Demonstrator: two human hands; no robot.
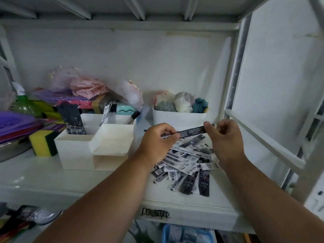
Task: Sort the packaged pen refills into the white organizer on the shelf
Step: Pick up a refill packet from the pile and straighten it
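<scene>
On the white shelf (pixel 43 174), at centre frame, both hands hold one dark packaged refill (pixel 192 131) level above a loose pile of refills (pixel 188 165). Left hand (pixel 157 139) is closed to a pinch, thumb and forefinger clamped on the strip's 9 o'clock end; right hand (pixel 223 137) is likewise curled, fingertips pinching the 3 o'clock end. The pile lies fanned on the shelf at 6 o'clock of the held strip, dark packets toward the shelf's front edge, white-labelled ones further back, partly hidden by both hands. At 9 o'clock of the left hand stands the white organizer (pixel 95 146), multi-compartment, with an open slot low on its front face. Its rear left compartment contains upright dark refill packets (pixel 71 118); a rear compartment toward 12 o'clock contains a white-labelled packet (pixel 107 114) and a marker-like item (pixel 133 117), both leaning. The front compartments show no visible contents. At 12 o'clock of the hands sits a white bin (pixel 178 118) filled with bundled cloths or mesh puffs in grey, white and teal. A yellow-and-green sponge (pixel 42 144) rests just beside the organizer at 9 o'clock.
</scene>
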